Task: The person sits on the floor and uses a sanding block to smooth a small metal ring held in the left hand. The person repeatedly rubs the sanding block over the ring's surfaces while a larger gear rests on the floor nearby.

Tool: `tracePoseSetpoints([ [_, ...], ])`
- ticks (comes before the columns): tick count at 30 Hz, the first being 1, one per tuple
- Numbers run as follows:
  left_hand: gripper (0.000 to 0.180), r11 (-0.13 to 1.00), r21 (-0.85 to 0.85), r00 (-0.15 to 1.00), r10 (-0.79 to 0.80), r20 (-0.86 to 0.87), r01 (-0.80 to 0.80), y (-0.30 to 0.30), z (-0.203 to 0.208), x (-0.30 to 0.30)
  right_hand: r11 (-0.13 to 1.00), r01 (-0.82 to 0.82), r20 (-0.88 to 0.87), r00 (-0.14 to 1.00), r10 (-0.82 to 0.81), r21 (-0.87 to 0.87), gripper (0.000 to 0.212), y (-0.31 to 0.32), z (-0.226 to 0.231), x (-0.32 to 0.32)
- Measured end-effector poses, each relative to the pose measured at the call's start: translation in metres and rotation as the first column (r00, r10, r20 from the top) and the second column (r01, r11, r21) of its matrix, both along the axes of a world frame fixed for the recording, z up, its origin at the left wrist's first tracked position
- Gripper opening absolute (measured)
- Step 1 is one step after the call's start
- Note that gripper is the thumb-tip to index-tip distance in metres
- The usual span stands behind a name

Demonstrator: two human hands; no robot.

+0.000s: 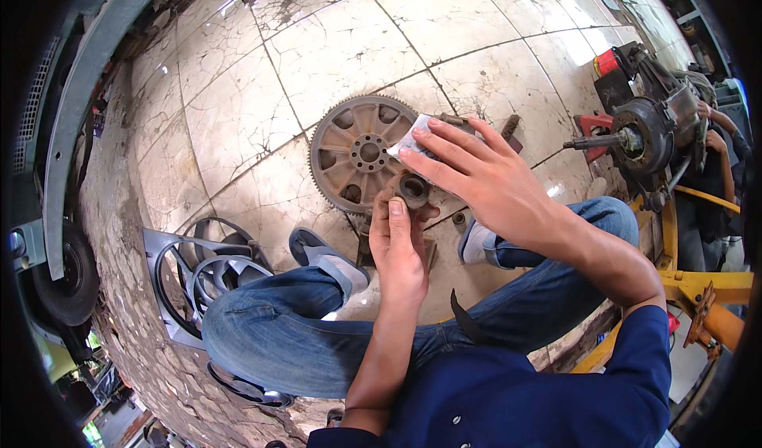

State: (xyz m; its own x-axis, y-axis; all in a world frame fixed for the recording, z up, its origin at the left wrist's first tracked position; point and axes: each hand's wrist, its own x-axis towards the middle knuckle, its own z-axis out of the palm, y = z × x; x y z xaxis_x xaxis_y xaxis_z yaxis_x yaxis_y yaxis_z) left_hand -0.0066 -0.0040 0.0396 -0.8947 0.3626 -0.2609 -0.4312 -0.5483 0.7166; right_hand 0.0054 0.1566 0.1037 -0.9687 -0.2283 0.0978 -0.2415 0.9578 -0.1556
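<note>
Upright in my left hand [398, 246] is a short, hollow metal sleeve [413, 188], its round open end facing up. The fingers wrap round it, with the thumb on the near side. Just above and to the right, my right hand [484, 169] has a folded whitish-grey sheet [408, 140] under its long fingers, its thumb hidden below. Whether the sheet is cloth or abrasive paper, I cannot tell. Beyond both hands, a rusty toothed flywheel [340, 190] lies flat on the floor.
A fan shroud [198, 277] leans at my left, near a tyre [67, 273]. On the right stand a dark machine part with a protruding shaft [595, 142] and a yellow frame [710, 285]. Another person's arms [718, 134] show there. Small metal pieces lie on the cracked tiles [333, 43].
</note>
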Motion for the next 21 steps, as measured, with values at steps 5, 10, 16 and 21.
tracePoseSetpoints([
  [5, 0.036, 0.998, 0.029, 0.998, 0.046, 0.034, -0.047, 0.006, 0.007, 0.001, 0.998, -0.063, -0.024, 0.998, 0.063, -0.017, 0.058, -0.006, 0.005, 0.004],
  [10, 0.036, 0.997, 0.068, 1.0, -0.029, -0.009, 0.03, -0.002, -0.003, -0.001, 0.993, -0.029, -0.028, 0.999, 0.026, -0.115, 0.058, -0.002, 0.009, 0.001],
  [16, 0.033, 1.0, 0.016, 1.0, 0.002, 0.002, -0.002, 0.001, -0.002, 0.002, 0.999, -0.005, 0.03, 1.0, 0.004, 0.053, 0.061, 0.002, 0.002, 0.001],
  [21, 0.032, 0.997, 0.047, 0.998, 0.058, 0.025, -0.059, 0.01, 0.001, 0.003, 0.995, -0.085, -0.032, 0.996, 0.083, -0.046, 0.058, -0.002, 0.007, 0.004],
])
